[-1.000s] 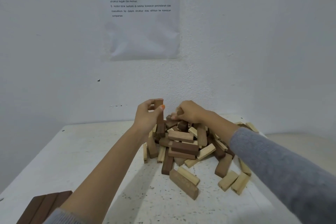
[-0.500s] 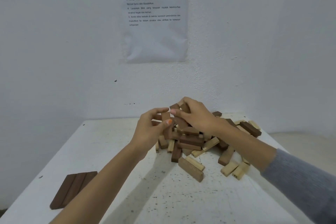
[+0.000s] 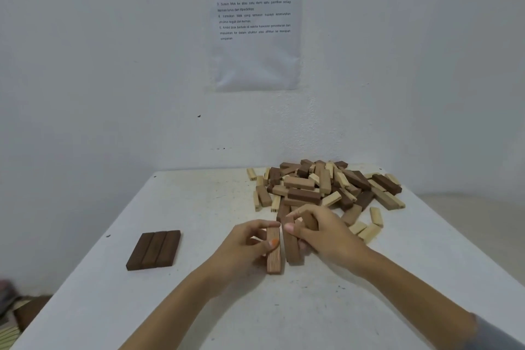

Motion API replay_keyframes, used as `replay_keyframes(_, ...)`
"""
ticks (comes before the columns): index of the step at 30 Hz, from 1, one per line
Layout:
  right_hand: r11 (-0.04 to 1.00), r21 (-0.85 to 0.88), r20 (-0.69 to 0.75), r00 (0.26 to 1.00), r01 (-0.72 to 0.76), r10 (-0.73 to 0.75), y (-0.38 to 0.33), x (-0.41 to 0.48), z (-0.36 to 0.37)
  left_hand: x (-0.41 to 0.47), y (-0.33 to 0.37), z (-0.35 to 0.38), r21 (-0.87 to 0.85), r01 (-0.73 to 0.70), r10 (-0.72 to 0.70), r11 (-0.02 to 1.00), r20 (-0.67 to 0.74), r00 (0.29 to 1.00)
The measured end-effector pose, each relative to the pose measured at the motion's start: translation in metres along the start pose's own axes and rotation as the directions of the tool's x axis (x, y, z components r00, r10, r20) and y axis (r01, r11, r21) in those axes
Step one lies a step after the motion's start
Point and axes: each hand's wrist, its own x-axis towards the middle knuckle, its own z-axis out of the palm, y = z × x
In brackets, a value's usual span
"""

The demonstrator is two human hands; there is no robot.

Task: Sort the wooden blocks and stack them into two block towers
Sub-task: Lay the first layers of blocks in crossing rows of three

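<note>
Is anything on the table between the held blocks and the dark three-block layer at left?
Nothing visible: only bare table separates the block in the left hand from the dark layer; the pile lies behind.

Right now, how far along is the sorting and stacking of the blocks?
Early. Done: three dark blocks lie side by side as one base layer on the table. In hand: the left hand grips a reddish block, the right hand a darker block. Left: the big mixed pile is unsorted, and no second tower base shows.

White speckled counter (image 3: 159,307) in corner; pale plastered walls (image 3: 85,65); printed instruction sheet (image 3: 255,31) fixed on wall above.
</note>
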Motion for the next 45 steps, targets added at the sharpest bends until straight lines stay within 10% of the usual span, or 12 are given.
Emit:
replay_keyframes(12, 0.758, -0.646, -0.105, 0.974, 0.085, -0.2, 0.007, -0.023, 0.022, -0.01, -0.014, 0.0, 0.385, -0.049, 0.082, 0.922, -0.07, 0.994)
replay_keyframes(20, 0.97, -0.223, -0.169, 0.984, -0.096, 0.058, 0.009, -0.022, 0.008, -0.012, -0.014, -0.006, 0.323, -0.066, 0.08, 0.944, -0.03, 0.996)
replay_keyframes(29, 0.945, -0.324, -0.306, 0.95, -0.049, -0.056, 0.022, -0.026, 0.01, -0.014, -0.018, -0.009, 0.386, -0.125, 0.116, 0.914, 0.044, 0.992)
replay_keyframes(35, 0.852, -0.522, -0.009, 0.999, 0.023, -0.032, 0.018, -0.034, 0.014, -0.017, -0.017, -0.005, 0.495, -0.148, 0.158, 0.856, 0.022, 0.987)
replay_keyframes(45, 0.786, -0.579, 0.219, 0.97, 0.214, -0.103, 0.02, -0.042, 0.006, -0.027, -0.017, -0.002, 0.932, -0.04, -0.153, 0.361, 0.102, 0.983)
